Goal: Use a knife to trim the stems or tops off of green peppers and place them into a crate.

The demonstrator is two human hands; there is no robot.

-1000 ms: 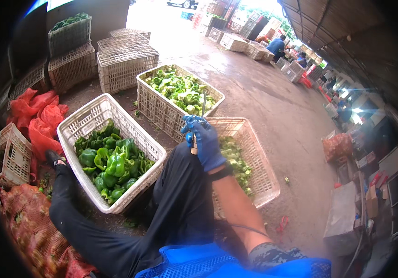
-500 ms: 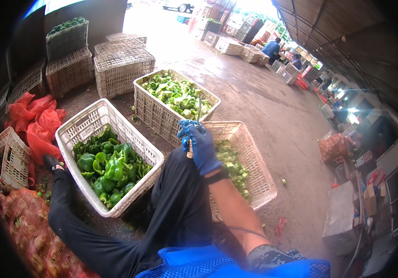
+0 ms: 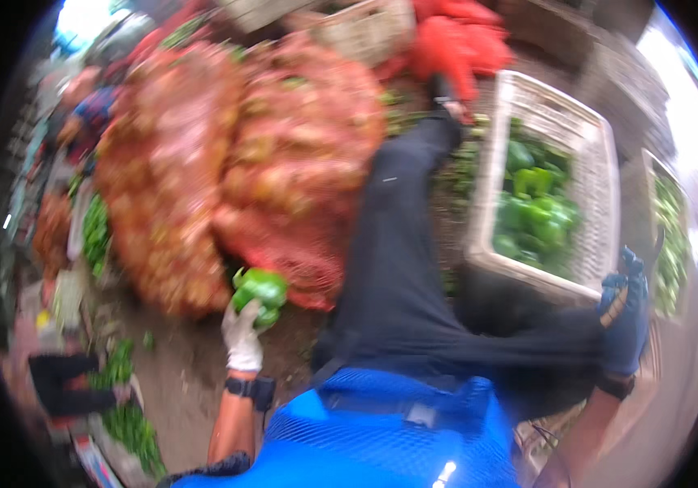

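Observation:
My left hand (image 3: 242,335), in a white glove, is closed around a green bell pepper (image 3: 261,294), held low beside bulging red mesh sacks (image 3: 292,175). In a blue glove, my right hand (image 3: 627,313) is wrapped round a knife (image 3: 612,310) by its pale wooden handle. Its thin blade is blurred. That hand rests by my bent knee, close to the near corner of a white plastic crate (image 3: 491,203). Whole green peppers (image 3: 532,211) fill the bottom of that crate. The picture is smeared by motion.
A second crate (image 3: 652,179) with pale green pieces (image 3: 672,236) stands at the right. Red netting (image 3: 459,45) lies beyond my foot. At the far left a person in dark trousers (image 3: 60,382) is near piles of long green vegetables (image 3: 133,431).
My view has swung left, bringing the mesh sacks toward the middle. My left hand now shows, holding a green bell pepper. The right hand still grips the knife.

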